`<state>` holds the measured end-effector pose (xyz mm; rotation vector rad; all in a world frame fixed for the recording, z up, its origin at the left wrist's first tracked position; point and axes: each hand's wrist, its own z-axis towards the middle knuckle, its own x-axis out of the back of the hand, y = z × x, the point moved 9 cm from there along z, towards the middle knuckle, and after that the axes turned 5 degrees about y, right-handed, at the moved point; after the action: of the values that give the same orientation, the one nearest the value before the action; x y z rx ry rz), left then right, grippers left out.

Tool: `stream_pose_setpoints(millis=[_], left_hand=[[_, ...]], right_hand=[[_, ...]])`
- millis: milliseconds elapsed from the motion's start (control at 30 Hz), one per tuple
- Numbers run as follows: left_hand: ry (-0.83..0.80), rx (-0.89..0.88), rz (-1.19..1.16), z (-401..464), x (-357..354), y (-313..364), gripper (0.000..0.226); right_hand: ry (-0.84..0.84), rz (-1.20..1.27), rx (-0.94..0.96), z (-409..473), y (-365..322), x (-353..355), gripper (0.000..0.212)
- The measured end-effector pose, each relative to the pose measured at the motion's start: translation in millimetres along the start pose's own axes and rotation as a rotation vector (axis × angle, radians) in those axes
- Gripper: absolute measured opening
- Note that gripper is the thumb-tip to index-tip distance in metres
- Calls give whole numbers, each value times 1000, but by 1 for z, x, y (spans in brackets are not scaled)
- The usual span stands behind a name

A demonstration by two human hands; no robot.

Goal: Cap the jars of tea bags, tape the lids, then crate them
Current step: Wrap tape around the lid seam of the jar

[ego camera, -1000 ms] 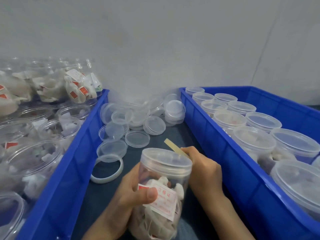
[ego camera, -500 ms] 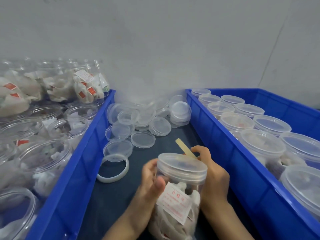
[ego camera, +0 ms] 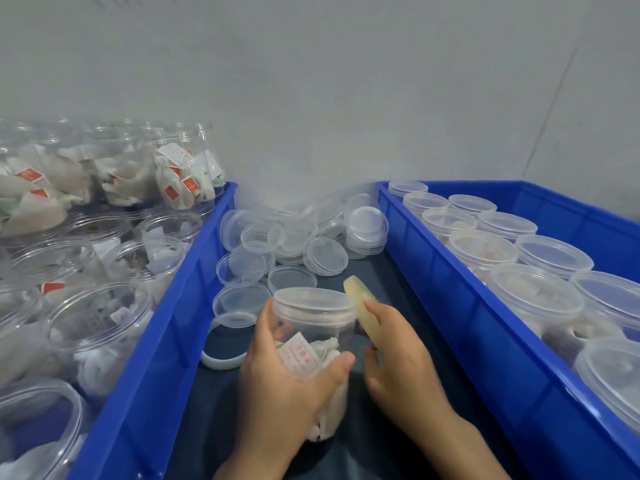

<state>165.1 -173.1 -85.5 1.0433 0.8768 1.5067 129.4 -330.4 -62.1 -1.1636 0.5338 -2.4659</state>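
From the head camera, a clear jar [ego camera: 313,344] of tea bags stands between two blue crates, over a dark surface [ego camera: 391,282], its long axis close to upright with the top leaning slightly away from the viewer and its lid [ego camera: 313,301] seated on the mouth, facing up. The left hand [ego camera: 287,379] wraps the jar's lower body, thumb across the front beside the white label [ego camera: 300,355], fingers curled round the far side. The right hand [ego camera: 398,351] holds a yellowish roll of tape [ego camera: 360,310] pinched between thumb and fingers; the roll stands on edge, tilted, its upper rim just beside the lid's right edge, and whether tape actually touches the lid cannot be made out. The left crate [ego camera: 166,341] holds open jars [ego camera: 100,323] of tea bags without lids, with more filled jars stacked behind them. The right crate [ego camera: 467,323] holds capped jars [ego camera: 540,299] in rows. Between the crates, behind the held jar, lies a heap of loose clear lids [ego camera: 294,237], and a white ring [ego camera: 221,362] lies on the surface left of the jar, partly hidden by the left hand. Compared with half a second ago, the tape roll has swung so that its broad curved face now shows, where only a thin strip was visible; the left thumb has slid lower on the jar and now lies under the label, which has turned a little.
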Motion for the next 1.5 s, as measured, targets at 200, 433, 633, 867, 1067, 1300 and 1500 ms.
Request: stream_pose_setpoints(millis=[200,433,633,867,1067,1300,1500], left_hand=[[-161,110,-286,6,-3,-5,75],[-284,144,-372,0,-12,-3,77],[-315,118,-380,-1,-13,3,82],[-554,61,-462,-12,-32,21,70],[-590,62,-410,-14,-55,28,83],[-269,39,-146,-2,-20,2,99],[11,-228,-48,1,7,22,58]], right_hand=[[203,-213,36,6,4,33,43],[121,-236,-77,10,27,28,21],[13,-298,-79,13,34,15,15],[-9,-312,-95,10,31,4,11],[66,-200,-141,1,20,12,13],[91,-135,-138,1,9,15,69],[149,-193,-40,1,-9,22,92]])
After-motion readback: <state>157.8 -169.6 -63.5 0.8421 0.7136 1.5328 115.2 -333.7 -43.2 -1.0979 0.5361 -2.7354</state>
